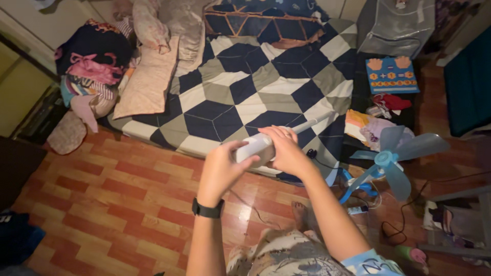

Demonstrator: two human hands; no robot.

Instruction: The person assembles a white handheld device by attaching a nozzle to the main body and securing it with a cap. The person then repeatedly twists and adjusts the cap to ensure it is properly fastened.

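Both of my hands hold a white handheld device with a thin white tube [307, 124] sticking out toward the mattress. My left hand [222, 166], with a black band on its wrist, grips the device's thick white body [254, 146] from below. My right hand [287, 151] wraps over the body's far end. The device hangs above the near edge of a mattress [245, 97] covered in a navy, grey and white cube-pattern sheet. My bare foot [300, 214] stands on the wooden floor beneath.
A pile of clothes [94, 66] and a pink pillow [148, 82] lie at the mattress's left end. A blue fan [391, 161] without a guard stands at the right, cables trailing on the floor. A clear plastic bin [396, 25] and a blue toy board [391, 75] sit beyond.
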